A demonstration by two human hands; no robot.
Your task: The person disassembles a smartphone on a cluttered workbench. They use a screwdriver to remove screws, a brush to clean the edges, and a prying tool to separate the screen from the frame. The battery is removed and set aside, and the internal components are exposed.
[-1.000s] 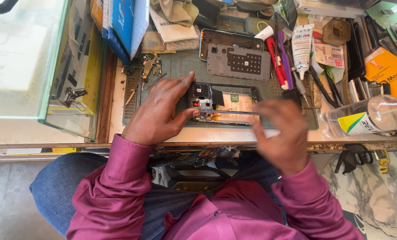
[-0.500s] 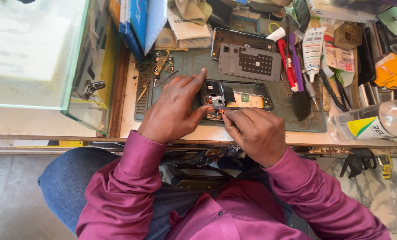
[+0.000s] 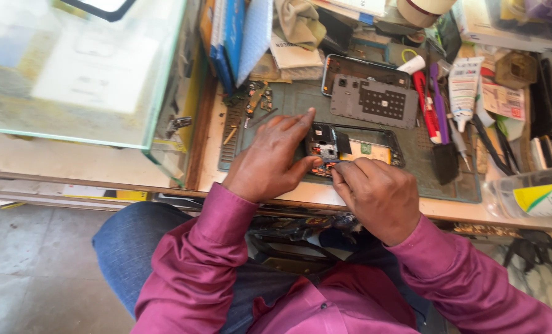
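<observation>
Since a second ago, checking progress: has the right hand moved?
Yes. The right hand came in leftward onto the opened black phone, beside the left hand.

Counts near hands
2 hands (image 3: 270, 158), 1 open phone (image 3: 375, 148) under them, 1 backplate (image 3: 375, 99) beyond, 1 bottle (image 3: 535, 195) right.

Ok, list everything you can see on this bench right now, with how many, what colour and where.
opened phone: one, dark frame, mat centre, under both hands
back cover: one, grey, behind the phone
work mat: one, grey-green, on the bench
glue tube: one, white, right of the cover
red tool: one, beside the tube
glass case: one, clear, far left
plastic bottle: one, clear, right edge
left hand: on the phone's left end
right hand: fingertips at the phone's near edge
</observation>
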